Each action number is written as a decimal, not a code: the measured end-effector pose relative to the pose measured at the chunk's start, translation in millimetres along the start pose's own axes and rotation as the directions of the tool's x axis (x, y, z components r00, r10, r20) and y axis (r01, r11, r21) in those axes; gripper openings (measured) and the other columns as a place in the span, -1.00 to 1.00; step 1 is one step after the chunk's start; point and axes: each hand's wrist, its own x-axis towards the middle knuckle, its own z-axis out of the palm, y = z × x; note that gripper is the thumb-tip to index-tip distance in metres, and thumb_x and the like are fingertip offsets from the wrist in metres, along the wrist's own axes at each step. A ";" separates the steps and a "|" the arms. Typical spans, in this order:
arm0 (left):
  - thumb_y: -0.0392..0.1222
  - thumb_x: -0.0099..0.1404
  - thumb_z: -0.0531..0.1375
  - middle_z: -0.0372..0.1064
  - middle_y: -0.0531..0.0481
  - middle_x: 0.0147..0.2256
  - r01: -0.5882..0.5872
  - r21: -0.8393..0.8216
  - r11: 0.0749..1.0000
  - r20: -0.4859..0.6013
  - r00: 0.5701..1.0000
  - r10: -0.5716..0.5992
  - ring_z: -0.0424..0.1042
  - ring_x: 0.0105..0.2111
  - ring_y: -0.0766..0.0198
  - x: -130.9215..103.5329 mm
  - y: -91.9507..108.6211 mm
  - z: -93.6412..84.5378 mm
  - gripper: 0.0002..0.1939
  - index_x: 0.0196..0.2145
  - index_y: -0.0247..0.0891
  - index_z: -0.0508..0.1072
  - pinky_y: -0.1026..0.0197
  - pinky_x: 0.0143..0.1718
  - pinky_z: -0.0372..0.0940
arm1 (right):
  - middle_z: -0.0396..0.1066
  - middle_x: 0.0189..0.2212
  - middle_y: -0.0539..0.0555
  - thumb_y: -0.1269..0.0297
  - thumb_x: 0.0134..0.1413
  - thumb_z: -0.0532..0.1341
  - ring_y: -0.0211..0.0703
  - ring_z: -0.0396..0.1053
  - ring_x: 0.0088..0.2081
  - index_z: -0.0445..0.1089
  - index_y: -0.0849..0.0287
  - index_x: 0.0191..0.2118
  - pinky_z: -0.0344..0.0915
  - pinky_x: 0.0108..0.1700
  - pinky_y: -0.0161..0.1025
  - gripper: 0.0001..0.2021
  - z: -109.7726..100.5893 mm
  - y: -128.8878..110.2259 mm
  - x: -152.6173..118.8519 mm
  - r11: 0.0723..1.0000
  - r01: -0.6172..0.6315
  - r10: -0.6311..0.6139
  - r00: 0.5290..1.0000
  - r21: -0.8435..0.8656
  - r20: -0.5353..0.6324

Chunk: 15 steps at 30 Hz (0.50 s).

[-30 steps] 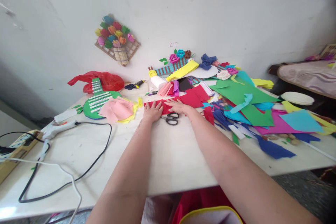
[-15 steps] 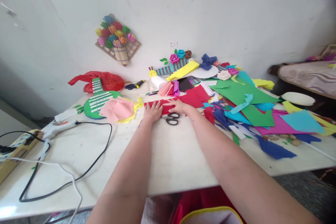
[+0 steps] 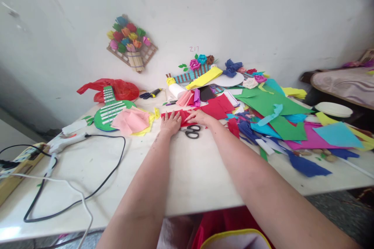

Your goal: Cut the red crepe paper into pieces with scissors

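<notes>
Left hand lies flat, fingers spread, on the red strip; right hand comes in at its other side, fingertips on it. Whether I'm pinching with the right, I can't tell. The strip's right in front of me, just beyond the scissors, which lie by themselves, handles between my wrists.

And there's the change: my right fingers were fanned out a second ago, now they're drawn in and bent, while the left hasn't budged. So the left looks to be pinning the strip, leaving the right freer to work it.

More red sheets sit off to the right, running into a jumble around a big green sheet. Over on the left, pink paper overlaps a green guitar shape, with the glue gun nearer me on the pale table. Paper flowers hang on the wall behind.
</notes>
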 end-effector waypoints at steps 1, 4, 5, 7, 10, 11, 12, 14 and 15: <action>-0.03 0.34 -0.28 -0.30 0.04 0.31 0.004 -0.005 1.000 0.001 1.000 -0.004 -0.33 0.27 -0.07 -0.5 0.5 -0.6 -0.43 0.27 -0.10 -0.04 -0.17 0.19 -0.23 | 0.07 0.21 -0.04 0.30 -0.11 0.26 -0.01 0.03 0.22 0.52 0.05 -0.19 0.00 0.21 -0.15 -0.72 0.2 0.5 -0.1 1.000 0.004 -0.004 1.000 0.007 -0.006; -0.02 0.34 -0.31 -0.26 0.05 0.30 0.012 -0.015 1.000 -0.004 1.000 -0.012 -0.31 0.27 -0.06 -2.0 1.7 -2.2 -0.43 0.27 -0.09 -0.03 -0.16 0.20 -0.23 | 0.08 0.21 0.00 0.32 -0.12 0.27 -0.03 0.06 0.21 0.53 0.08 -0.21 0.01 0.20 -0.20 -0.74 0.5 1.3 -0.9 1.000 0.015 -0.015 1.000 0.022 -0.006; -0.02 0.34 -0.31 -0.24 0.06 0.30 0.012 -0.015 1.000 -0.008 1.000 -0.012 -0.30 0.27 -0.05 -2.5 2.0 -2.7 -0.43 0.27 -0.08 -0.03 -0.17 0.19 -0.23 | 0.07 0.21 0.00 0.32 -0.13 0.28 -0.04 0.06 0.21 0.53 0.08 -0.21 0.01 0.20 -0.21 -0.74 0.5 1.5 -0.9 1.000 0.020 -0.020 1.000 0.021 -0.002; -0.03 0.34 -0.31 -0.22 0.06 0.30 0.015 -0.011 1.000 -0.010 1.000 -0.015 -0.29 0.27 -0.05 -3.3 2.7 -3.7 -0.43 0.27 -0.07 -0.02 -0.17 0.19 -0.22 | 0.07 0.21 -0.01 0.31 -0.13 0.28 -0.05 0.04 0.22 0.53 0.07 -0.21 -0.01 0.21 -0.20 -0.74 0.3 1.9 -0.5 1.000 0.024 -0.024 1.000 0.006 0.004; -0.03 0.34 -0.31 -0.23 0.05 0.30 0.016 0.001 1.000 0.003 1.000 -0.016 -0.29 0.27 -0.03 -4.3 3.3 -4.7 -0.43 0.27 -0.09 -0.02 -0.15 0.20 -0.23 | 0.06 0.22 -0.05 0.30 -0.12 0.28 -0.03 0.00 0.24 0.53 0.04 -0.22 -0.07 0.23 -0.17 -0.75 -0.6 2.2 0.6 0.999 0.025 -0.024 1.000 -0.038 0.015; -0.03 0.34 -0.31 -0.23 0.05 0.30 0.014 0.004 1.000 0.008 1.000 -0.014 -0.29 0.27 -0.03 -4.4 3.3 -4.7 -0.43 0.27 -0.10 -0.01 -0.14 0.20 -0.23 | 0.05 0.22 -0.06 0.30 -0.12 0.28 -0.03 0.00 0.24 0.53 0.03 -0.22 -0.09 0.24 -0.17 -0.75 -1.0 1.9 0.6 0.998 0.029 -0.028 0.999 -0.049 0.022; -0.02 0.34 -0.31 -0.24 0.04 0.30 0.011 0.005 1.000 0.011 1.000 -0.011 -0.29 0.27 -0.03 -4.4 3.2 -4.6 -0.43 0.27 -0.11 -0.02 -0.14 0.20 -0.24 | 0.05 0.22 -0.06 0.30 -0.12 0.28 -0.02 0.00 0.24 0.53 0.03 -0.22 -0.10 0.24 -0.17 -0.75 -1.5 1.4 0.4 0.998 0.035 -0.033 0.999 -0.058 0.029; 0.00 0.34 -0.31 -0.25 0.04 0.30 0.003 0.005 1.000 0.012 1.000 -0.004 -0.29 0.27 -0.03 -3.9 2.6 -3.9 -0.42 0.27 -0.10 -0.03 -0.14 0.20 -0.25 | 0.04 0.23 -0.04 0.31 -0.11 0.27 -0.01 0.01 0.23 0.53 0.05 -0.22 -0.12 0.25 -0.17 -0.75 -2.4 -0.2 -1.1 0.997 0.040 -0.038 0.999 -0.072 0.038; 0.00 0.34 -0.32 -0.26 0.03 0.30 0.002 0.005 1.000 0.014 1.000 -0.002 -0.30 0.27 -0.03 -3.5 2.1 -3.4 -0.42 0.27 -0.10 -0.03 -0.14 0.20 -0.25 | 0.03 0.23 -0.02 0.31 -0.10 0.27 0.00 0.00 0.23 0.53 0.06 -0.21 -0.12 0.25 -0.17 -0.75 -2.8 -1.4 -2.2 0.996 0.039 -0.036 0.999 -0.079 0.040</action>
